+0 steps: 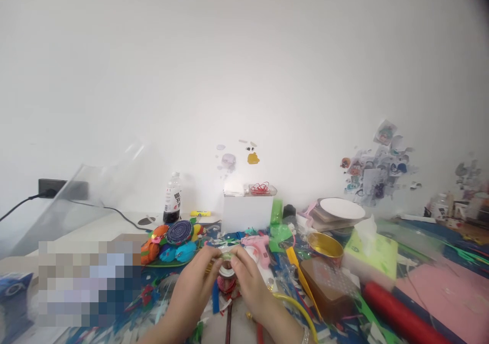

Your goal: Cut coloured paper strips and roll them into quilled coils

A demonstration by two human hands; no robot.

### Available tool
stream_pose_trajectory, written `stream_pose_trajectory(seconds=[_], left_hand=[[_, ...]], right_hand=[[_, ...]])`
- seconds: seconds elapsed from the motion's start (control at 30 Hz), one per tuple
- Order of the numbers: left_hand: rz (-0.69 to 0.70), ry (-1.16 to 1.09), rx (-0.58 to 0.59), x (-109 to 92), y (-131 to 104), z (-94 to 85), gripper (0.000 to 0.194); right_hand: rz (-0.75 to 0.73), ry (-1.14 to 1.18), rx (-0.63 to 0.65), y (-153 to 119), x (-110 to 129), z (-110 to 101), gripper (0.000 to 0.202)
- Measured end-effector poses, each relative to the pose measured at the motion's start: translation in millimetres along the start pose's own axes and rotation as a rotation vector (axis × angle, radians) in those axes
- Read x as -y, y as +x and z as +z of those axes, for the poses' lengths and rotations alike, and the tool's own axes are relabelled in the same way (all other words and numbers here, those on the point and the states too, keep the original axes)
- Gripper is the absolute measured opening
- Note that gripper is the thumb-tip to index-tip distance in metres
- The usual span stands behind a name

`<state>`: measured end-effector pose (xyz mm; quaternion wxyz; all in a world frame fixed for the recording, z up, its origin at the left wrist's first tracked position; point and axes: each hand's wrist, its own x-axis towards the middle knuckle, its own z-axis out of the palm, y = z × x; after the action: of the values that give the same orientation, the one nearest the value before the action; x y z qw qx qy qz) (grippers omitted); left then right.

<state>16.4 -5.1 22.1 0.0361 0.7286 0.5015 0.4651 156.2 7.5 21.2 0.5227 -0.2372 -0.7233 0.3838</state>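
My left hand [196, 278] and my right hand [250, 283] meet over the middle of the cluttered table. Between their fingertips is a small white ring-shaped piece [227, 271], with something pale green at its top. Both hands are closed on it, thumbs and fingers pinching from either side. Just below the ring sits a red, cord-like round piece [226, 284], and a blue strip [216, 299] hangs beside it. A pink hot glue gun [257, 247] lies right behind my right hand. Fine detail of the ring is blurred and partly covered by my fingers.
Paper scraps cover the table. Left stand a colourful flower-like craft [179, 234] and a bottle [172, 199]; a white box [247, 211] is behind. On the right are a golden tin [325, 247], a brown box [328, 285], a tissue pack [376, 257] and a red roll [401, 313].
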Motion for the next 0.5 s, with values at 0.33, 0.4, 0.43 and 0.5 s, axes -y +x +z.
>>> stream_pose_trajectory(seconds=[0.33, 0.4, 0.43, 0.5], left_hand=[[-0.189, -0.095, 0.173, 1.7, 5.6, 8.1, 0.03], [-0.197, -0.095, 0.164, 4.5, 6.4, 10.4, 0.03], [-0.204, -0.104, 0.149, 5.7, 6.9, 11.4, 0.031], [-0.244, -0.157, 0.11, 7.6, 8.2, 12.6, 0.033]], right_hand=[[0.045, -0.106, -0.117, 11.1, -17.8, -5.3, 0.014], [0.057, -0.117, -0.129, 11.9, -20.0, -5.4, 0.01], [0.058, -0.121, -0.13, 12.3, -21.2, -5.7, 0.009], [0.058, -0.121, -0.128, 13.2, -23.5, -6.9, 0.011]])
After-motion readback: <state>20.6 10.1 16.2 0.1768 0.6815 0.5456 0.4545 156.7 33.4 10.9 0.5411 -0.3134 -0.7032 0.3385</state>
